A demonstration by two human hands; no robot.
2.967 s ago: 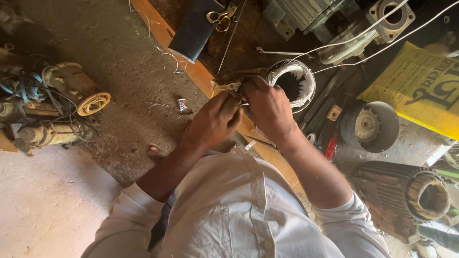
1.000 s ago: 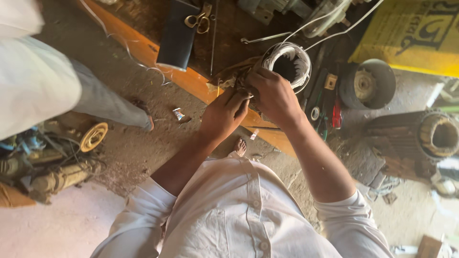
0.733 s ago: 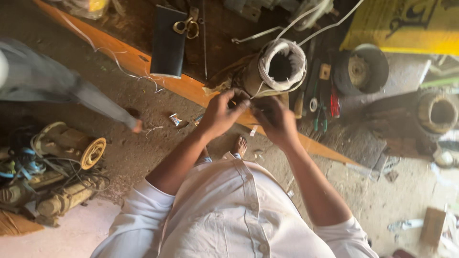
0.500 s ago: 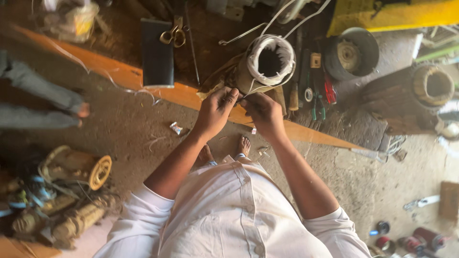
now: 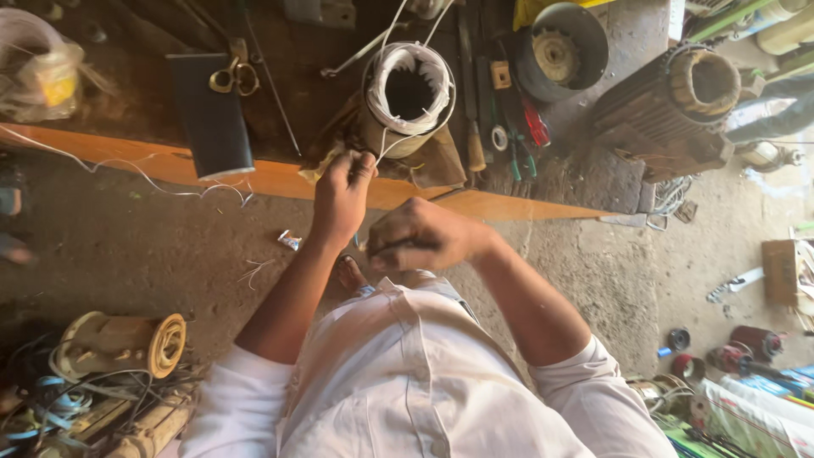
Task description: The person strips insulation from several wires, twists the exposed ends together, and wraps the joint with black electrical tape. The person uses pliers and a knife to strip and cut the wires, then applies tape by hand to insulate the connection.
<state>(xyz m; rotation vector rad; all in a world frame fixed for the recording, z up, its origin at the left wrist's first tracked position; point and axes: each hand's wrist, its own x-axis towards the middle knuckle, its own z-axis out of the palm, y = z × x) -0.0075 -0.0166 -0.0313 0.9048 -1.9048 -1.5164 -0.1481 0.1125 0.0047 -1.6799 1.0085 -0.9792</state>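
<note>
While the left hand (image 5: pixel 342 193) pinches a white wire just below the motor stator (image 5: pixel 409 95) at upper centre, its bore facing the camera, the right hand (image 5: pixel 421 235) sits lower, farther off, fisted around a thin tool.

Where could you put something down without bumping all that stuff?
Bare patches: the floor left of the left hand, below the orange bench edge, and the floor between the right hand and the ribbed motor. Crowded: the benchtop around the white-wound stator, scissors and tools.
</note>
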